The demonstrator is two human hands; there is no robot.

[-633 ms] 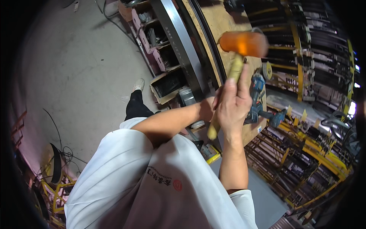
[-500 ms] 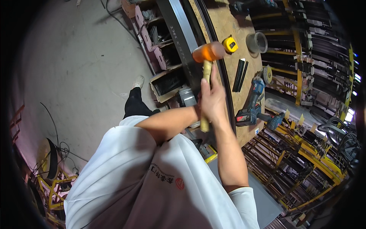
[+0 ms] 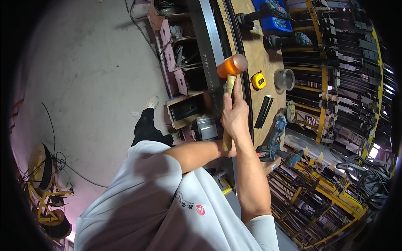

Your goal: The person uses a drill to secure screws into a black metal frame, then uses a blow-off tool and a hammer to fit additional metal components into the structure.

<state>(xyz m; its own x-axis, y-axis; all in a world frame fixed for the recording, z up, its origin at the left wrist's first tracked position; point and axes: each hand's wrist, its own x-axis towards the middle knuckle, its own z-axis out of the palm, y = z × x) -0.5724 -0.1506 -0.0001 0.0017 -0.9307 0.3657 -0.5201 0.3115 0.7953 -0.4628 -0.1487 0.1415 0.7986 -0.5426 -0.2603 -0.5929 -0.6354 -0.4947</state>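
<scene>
My right hand (image 3: 235, 115) grips the pale wooden handle of a mallet (image 3: 233, 66), whose orange translucent head sits over the edge of a long dark metal profile (image 3: 209, 73). The index finger stretches along the handle toward the head. My left hand (image 3: 231, 151) reaches in below and behind the handle's lower end, beside the profile, and its fingers are hidden. To the right of the mallet a yellow tape measure (image 3: 258, 80) rests on the wooden bench (image 3: 253, 54).
On the bench lie black strips (image 3: 264, 111), a clear tub (image 3: 284, 79), a cordless power tool (image 3: 274, 136), more power tools (image 3: 289, 40) and a blue bin (image 3: 274, 21). Boxes of parts (image 3: 184, 111) and a metal tin (image 3: 205, 127) stand left of the profile. Racks (image 3: 347, 75) fill the right.
The view has shifted, bringing the blue bin and more power tools into sight. The mallet stays in my right hand, its head still near the profile. My left hand is lower, near the handle's end.
</scene>
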